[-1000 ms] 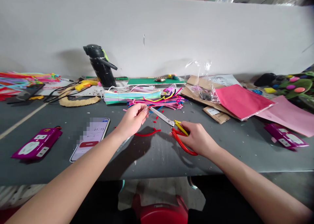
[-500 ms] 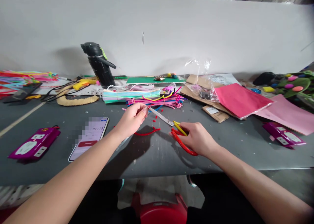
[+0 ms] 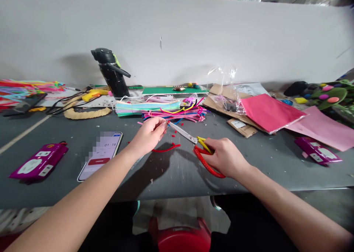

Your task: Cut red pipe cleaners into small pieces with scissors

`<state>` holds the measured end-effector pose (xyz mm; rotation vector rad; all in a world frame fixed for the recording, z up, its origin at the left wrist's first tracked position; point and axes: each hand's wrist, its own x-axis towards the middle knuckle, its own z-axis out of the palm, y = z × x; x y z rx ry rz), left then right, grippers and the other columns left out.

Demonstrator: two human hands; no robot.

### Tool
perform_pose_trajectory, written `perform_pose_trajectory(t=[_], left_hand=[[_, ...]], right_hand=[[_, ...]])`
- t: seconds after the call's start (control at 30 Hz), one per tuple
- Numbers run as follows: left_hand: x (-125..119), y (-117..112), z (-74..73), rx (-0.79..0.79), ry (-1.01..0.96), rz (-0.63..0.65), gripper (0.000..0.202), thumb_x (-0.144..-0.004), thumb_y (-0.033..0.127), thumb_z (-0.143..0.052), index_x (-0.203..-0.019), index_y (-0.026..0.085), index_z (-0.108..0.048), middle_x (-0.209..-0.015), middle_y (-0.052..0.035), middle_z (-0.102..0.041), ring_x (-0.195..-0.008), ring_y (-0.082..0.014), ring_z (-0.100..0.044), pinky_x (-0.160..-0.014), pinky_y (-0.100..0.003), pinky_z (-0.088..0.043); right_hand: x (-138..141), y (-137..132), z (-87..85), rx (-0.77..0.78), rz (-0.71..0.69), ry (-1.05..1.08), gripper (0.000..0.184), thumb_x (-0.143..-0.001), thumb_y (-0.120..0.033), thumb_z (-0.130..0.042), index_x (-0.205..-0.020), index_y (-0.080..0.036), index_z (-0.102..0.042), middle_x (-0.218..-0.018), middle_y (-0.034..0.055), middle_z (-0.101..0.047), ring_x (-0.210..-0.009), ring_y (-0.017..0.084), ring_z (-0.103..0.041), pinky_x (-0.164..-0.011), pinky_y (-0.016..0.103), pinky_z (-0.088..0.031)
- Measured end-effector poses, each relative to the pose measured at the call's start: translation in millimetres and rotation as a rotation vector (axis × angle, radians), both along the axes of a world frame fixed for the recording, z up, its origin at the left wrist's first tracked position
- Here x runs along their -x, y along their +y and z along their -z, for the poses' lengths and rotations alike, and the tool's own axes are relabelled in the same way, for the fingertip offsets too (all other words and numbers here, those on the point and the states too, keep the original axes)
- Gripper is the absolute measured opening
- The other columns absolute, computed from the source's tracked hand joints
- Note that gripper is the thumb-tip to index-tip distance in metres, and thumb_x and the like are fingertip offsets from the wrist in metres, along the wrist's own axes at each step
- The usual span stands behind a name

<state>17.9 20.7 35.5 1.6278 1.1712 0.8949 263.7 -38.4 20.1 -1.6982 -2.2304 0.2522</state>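
Note:
My left hand [image 3: 149, 134] is closed in a pinch over the grey table [image 3: 177, 171]; what it pinches is too small to name. My right hand [image 3: 222, 156] grips the red and yellow handles of scissors [image 3: 193, 139], whose blades point up-left to the left fingertips. A curved red pipe cleaner [image 3: 166, 149] lies on the table just below the blades. Small red cut bits [image 3: 174, 135] are scattered near them. Behind the hands lies a pile of coloured pipe cleaners [image 3: 177, 114].
A phone [image 3: 101, 154] showing a timer lies left, with a purple power strip [image 3: 38, 163] beyond it and another purple power strip [image 3: 316, 152] far right. A black bottle [image 3: 112, 73], stacked paper [image 3: 146, 107], red sheets [image 3: 271, 112], cardboard and a glue gun [image 3: 92, 94] line the back.
The scissor blades have shifted slightly at the left fingertips. Both hands stay in about the same place. The phone timer has counted up.

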Motion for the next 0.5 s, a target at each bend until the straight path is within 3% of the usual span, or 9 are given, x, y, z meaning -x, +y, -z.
perform_pose_trajectory(t=[0.2, 0.33, 0.5], left_hand=[[1, 2, 3.9, -0.027, 0.004, 0.017, 0.026, -0.093, 0.041, -0.049, -0.08, 0.018, -0.049, -0.067, 0.0026, -0.046, -0.055, -0.01, -0.041, -0.052, -0.024, -0.033], [3, 4, 5.2, -0.048, 0.026, 0.021, 0.026, -0.093, 0.041, -0.048, -0.079, 0.019, -0.047, -0.068, 0.0024, -0.047, -0.056, -0.0108, -0.041, -0.053, -0.025, -0.034], [13, 6, 13.3, -0.211, 0.375, -0.039, 0.016, -0.092, 0.029, -0.046, -0.079, 0.02, -0.05, -0.073, -0.0007, -0.058, -0.064, -0.0147, -0.051, -0.061, -0.027, -0.037]], right_hand=[[2, -5, -0.8, -0.029, 0.017, -0.085, 0.044, -0.083, -0.056, -0.055, -0.061, -0.021, -0.04, -0.053, -0.0031, -0.035, -0.051, 0.012, -0.022, -0.052, 0.027, -0.018], [1, -6, -4.1, -0.009, 0.044, 0.01, 0.046, -0.082, -0.06, -0.055, -0.061, -0.02, -0.042, -0.053, -0.0027, -0.04, -0.051, 0.012, -0.025, -0.051, 0.026, -0.02], [-17, 9, -2.6, 0.066, 0.213, 0.207, 0.048, -0.082, -0.063, -0.055, -0.064, -0.019, -0.048, -0.055, -0.0031, -0.043, -0.053, 0.011, -0.033, -0.049, 0.024, -0.024]])
